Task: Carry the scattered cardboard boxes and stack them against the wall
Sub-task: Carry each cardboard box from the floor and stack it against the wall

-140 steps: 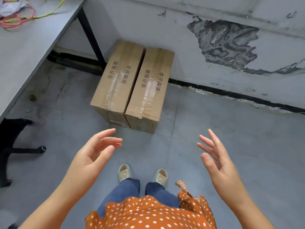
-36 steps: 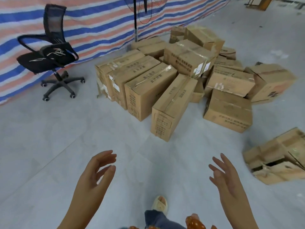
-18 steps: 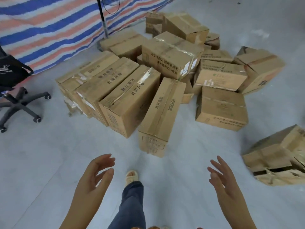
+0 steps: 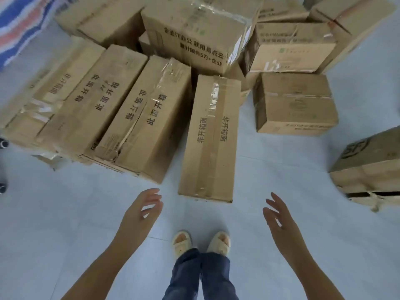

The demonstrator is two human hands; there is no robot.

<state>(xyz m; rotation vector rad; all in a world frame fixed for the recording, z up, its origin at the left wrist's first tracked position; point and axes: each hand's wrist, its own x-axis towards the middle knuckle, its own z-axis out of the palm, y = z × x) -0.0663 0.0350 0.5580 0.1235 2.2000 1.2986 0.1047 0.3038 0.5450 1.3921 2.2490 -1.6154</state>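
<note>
A long taped cardboard box [image 4: 211, 139] lies on the floor straight in front of my feet, its near end closest to me. To its left lie several similar long boxes [image 4: 142, 118] side by side. Behind them sits a large box with printed text [image 4: 194, 37], and a squat box [image 4: 294, 102] lies to the right. My left hand [image 4: 141, 211] hovers with relaxed fingers just left of the long box's near end, touching nothing. My right hand [image 4: 278, 217] is held out with straight fingers to the right of that end, also empty.
A crushed box [image 4: 370, 167] lies at the far right edge. A striped tarp [image 4: 19, 22] hangs at the top left. Chair casters [image 4: 3, 144] show at the left edge. Pale tiled floor [image 4: 65, 224] spreads around my feet.
I turned away from the two boxes at the wall and walked up to the pile. The long box is now right at my feet, with both empty hands lowered toward its near end.
</note>
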